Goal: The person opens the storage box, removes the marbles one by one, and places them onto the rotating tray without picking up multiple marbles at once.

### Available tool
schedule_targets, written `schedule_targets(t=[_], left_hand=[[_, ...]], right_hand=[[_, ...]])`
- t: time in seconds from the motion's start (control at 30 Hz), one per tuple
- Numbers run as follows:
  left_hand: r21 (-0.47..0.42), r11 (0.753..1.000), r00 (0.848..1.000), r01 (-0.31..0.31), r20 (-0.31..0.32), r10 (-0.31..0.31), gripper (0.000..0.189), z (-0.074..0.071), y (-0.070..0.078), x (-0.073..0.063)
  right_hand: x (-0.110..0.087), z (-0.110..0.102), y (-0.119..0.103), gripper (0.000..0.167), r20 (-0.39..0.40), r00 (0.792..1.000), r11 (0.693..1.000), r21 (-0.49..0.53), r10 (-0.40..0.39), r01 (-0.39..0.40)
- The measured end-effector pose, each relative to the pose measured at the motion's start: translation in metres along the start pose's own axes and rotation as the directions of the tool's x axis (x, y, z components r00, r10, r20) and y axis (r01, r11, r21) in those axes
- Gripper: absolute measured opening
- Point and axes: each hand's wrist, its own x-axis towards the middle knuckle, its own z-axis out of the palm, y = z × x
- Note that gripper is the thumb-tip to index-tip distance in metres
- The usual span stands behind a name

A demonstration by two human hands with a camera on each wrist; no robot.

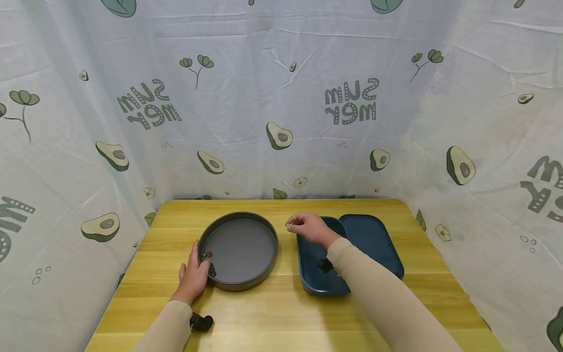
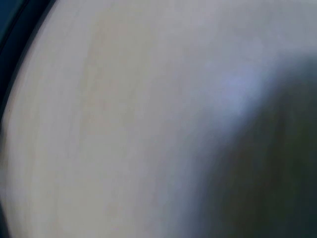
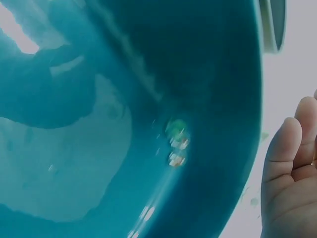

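Note:
In the head view a round grey pan (image 1: 239, 249) stands on the table, with small red and green marbles (image 1: 207, 254) inside its left wall. My left hand (image 1: 193, 276) holds this pan's left rim, fingers along the outside and thumb at the edge. My right hand (image 1: 311, 228) pinches a small pale green marble (image 1: 288, 225) between thumb and fingertips, over the left rim of a deep blue box (image 1: 314, 274). In the right wrist view several small shiny marbles (image 3: 176, 130), one of them green, lie in the box's corner; the held marble is hidden there.
A flat blue lid (image 1: 371, 239) lies against the box's right side. Black wrist cameras (image 1: 201, 322) are strapped to both forearms. A printed curtain (image 1: 246, 107) hangs behind the wooden table (image 1: 272, 322). Blurred tabletop fills most of the left wrist view.

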Motion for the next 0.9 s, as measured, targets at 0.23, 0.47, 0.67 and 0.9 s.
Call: schedule_targets(t=[0.23,0.47,0.67,0.9], left_hand=[[0.003,1.0,1.0,0.004,0.002,-0.004,0.076,0.0,0.0,0.0],[-0.002,1.0,1.0,0.003,-0.001,-0.003,0.076,-0.001,0.0,0.0],[-0.002,1.0,1.0,-0.002,-0.006,0.001,0.076,0.0,-0.001,0.001],[-0.002,1.0,1.0,-0.003,-0.007,0.003,0.076,-0.001,-0.001,0.001]], right_hand=[[0.007,0.017,-0.018,0.019,0.037,0.999,1.0,0.002,-0.018,0.018],[0.013,0.032,-0.029,0.02,0.088,0.995,0.999,0.012,-0.053,0.052],[0.017,0.045,-0.038,0.018,0.119,0.985,0.992,0.002,-0.125,0.126],[0.019,0.058,-0.043,0.017,0.145,0.977,0.988,-0.001,-0.156,0.157]])
